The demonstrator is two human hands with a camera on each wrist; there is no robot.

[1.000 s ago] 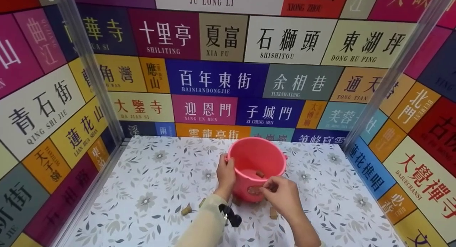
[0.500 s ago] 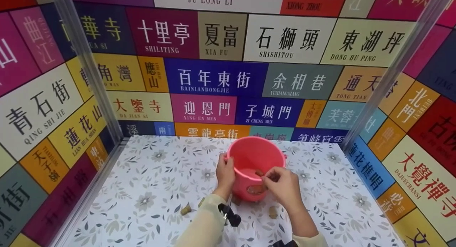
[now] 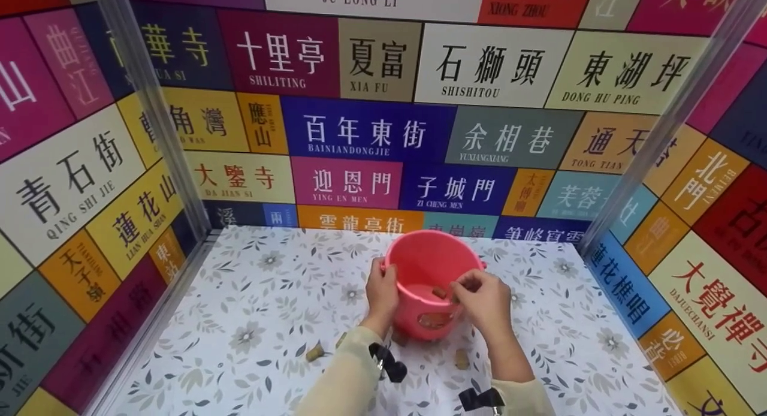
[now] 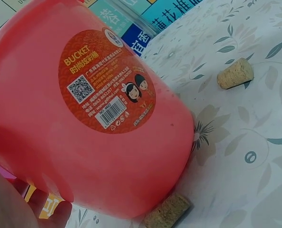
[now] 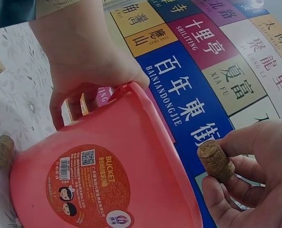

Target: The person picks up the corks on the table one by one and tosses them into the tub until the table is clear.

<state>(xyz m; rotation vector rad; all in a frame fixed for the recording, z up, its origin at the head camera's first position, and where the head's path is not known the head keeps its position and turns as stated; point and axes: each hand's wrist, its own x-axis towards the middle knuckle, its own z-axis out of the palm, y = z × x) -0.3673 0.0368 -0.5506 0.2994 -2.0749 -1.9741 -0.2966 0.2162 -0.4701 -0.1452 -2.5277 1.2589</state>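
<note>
A pink bucket [image 3: 422, 311] with a round orange label stands on the table. My left hand [image 3: 381, 293] grips its rim at the left side, thumb on the near face. Between the thumb and fingers of my right hand [image 3: 488, 299] a cork [image 5: 216, 161] is pinched, close to the bucket's right rim. Inside the bucket one brown cork [image 3: 439, 292] shows on the bottom; the rest of the inside is partly hidden. On the table near the bucket's base lie a cork [image 4: 235, 73] to the right and another cork [image 4: 168, 211] touching or nearly touching the base.
Another loose cork [image 3: 314, 352] lies left of my left forearm, with one more cork [image 3: 341, 339] partly behind the sleeve. The table [image 3: 251, 296] has a leaf-patterned white cover. Colourful sign-printed walls [image 3: 359, 128] enclose it at the back and both sides.
My right hand has risen from in front of the bucket's label to its right rim, with the cork between its fingers. The left hand and the bucket stay in place.
</note>
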